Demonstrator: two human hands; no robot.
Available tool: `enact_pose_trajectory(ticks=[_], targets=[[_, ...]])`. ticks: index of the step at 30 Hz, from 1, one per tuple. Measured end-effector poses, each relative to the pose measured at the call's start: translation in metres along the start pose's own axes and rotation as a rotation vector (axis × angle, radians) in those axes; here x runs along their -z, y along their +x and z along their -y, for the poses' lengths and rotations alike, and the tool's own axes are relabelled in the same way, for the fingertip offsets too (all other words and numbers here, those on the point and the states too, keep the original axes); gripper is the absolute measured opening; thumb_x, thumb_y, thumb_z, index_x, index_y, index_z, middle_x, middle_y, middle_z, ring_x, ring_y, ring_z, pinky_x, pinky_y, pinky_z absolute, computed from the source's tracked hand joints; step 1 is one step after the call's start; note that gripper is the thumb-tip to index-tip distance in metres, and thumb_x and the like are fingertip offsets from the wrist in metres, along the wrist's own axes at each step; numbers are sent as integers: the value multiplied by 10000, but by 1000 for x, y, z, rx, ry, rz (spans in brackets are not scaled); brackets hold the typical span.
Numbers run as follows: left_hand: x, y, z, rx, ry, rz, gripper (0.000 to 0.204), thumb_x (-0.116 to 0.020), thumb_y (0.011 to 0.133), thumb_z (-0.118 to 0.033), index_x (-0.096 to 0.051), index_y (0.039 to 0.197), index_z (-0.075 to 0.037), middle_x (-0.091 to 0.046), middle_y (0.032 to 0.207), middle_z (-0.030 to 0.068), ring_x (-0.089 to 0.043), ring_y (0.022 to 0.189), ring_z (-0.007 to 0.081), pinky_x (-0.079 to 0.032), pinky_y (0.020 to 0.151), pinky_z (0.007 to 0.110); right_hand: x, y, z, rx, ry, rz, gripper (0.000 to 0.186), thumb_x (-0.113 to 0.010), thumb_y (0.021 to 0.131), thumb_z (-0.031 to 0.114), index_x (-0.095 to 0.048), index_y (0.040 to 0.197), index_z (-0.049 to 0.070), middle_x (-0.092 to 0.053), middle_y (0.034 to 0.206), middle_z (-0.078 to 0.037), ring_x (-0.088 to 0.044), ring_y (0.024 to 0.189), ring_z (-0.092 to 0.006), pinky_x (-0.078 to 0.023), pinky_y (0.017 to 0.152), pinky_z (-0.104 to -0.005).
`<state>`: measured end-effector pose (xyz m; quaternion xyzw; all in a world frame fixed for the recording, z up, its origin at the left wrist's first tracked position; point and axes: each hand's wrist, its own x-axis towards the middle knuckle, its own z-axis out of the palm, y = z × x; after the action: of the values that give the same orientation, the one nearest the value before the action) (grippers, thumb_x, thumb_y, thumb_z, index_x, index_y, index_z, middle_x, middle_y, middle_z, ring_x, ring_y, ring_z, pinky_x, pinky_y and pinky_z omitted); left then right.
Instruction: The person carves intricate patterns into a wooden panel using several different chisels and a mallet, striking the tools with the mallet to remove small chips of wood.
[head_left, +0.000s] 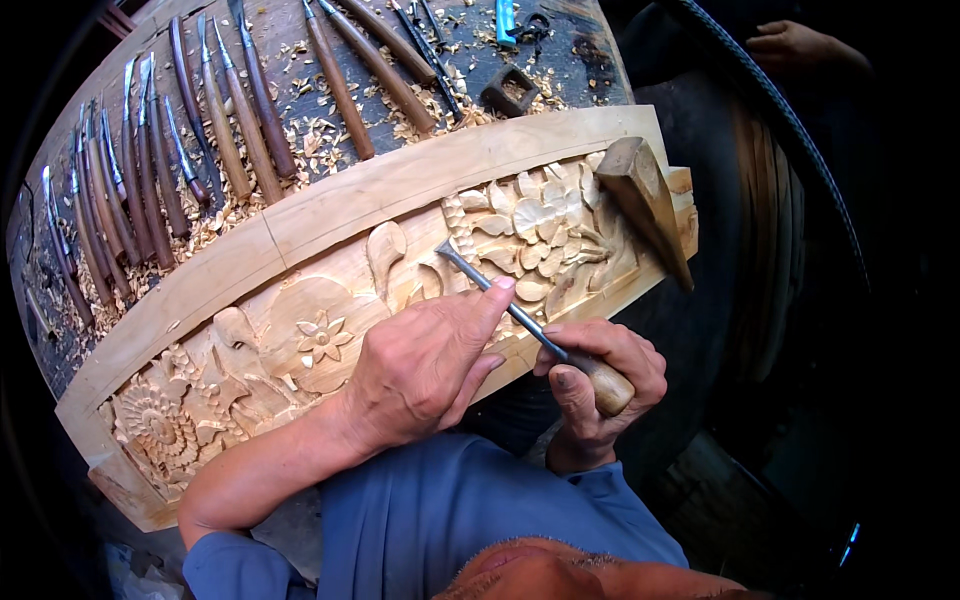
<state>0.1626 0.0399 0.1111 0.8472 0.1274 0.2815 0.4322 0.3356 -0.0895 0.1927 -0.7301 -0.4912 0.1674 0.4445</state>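
A carving chisel (507, 303) with a steel shaft and wooden handle slants across a long carved wood panel (340, 205). Its flared cutting end meets the wood beside a raised leaf-like form. My right hand (605, 370) is wrapped round the handle at the panel's near edge. Farther up the shaft, my left hand (425, 365) lies over the carving, a fingertip pressed to the steel; some of its fingers are hidden. Carved flowers and leaves (545, 225) fill the panel's right part, a small flower (325, 337) sits mid-panel, and a round ridged bloom (155, 420) is at the left.
A wedge-shaped wooden mallet (645, 200) lies across the panel's right end. Beyond the panel, several chisels and gouges (255, 110) lie in a row on the dark bench (290, 25) among wood shavings. A hollow dark block (510, 90) and another person's hand (800, 48) are farther right.
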Motion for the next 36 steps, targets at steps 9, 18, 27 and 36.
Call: enact_pose_trajectory(ticks=[9, 18, 27, 36], targets=[[-3, 5, 2, -72, -70, -53, 835, -842, 905, -51, -499, 1655, 81, -693, 1507, 293, -771, 1261, 406, -644, 1014, 473, 1, 7, -6, 463, -166, 50, 386, -868, 968, 281, -772, 1108, -66, -756, 756, -140, -754, 636, -228, -569, 582, -306], [-9, -8, 2, -122, 102, -59, 627, -814, 961, -33, -622, 1545, 89, -772, 1391, 274, -814, 1203, 384, -670, 999, 408, 6, -15, -25, -40, 464, 49, 637, -847, 999, 528, -790, 1162, -85, -783, 823, -207, -782, 661, -257, -600, 571, -297], [-3, 0, -25, -148, 379, 8, 479, -799, 1009, -105, -725, 1453, 58, -823, 1237, 216, -820, 1133, 349, -668, 961, 412, 31, -50, -22, -634, 809, 238, 342, -691, 1052, -11, -756, 1370, -119, -820, 1038, -193, -795, 804, -200, -615, 689, -259], [-18, 18, -45, -279, 693, 30, 482, -757, 906, -135, -787, 1364, 12, -664, 955, 51, -654, 780, 154, -485, 638, 291, 28, -59, -51, -936, 1154, 67, 433, -577, 1126, 196, -688, 1372, -143, -726, 882, -242, -484, 442, -129, -399, 430, -218]])
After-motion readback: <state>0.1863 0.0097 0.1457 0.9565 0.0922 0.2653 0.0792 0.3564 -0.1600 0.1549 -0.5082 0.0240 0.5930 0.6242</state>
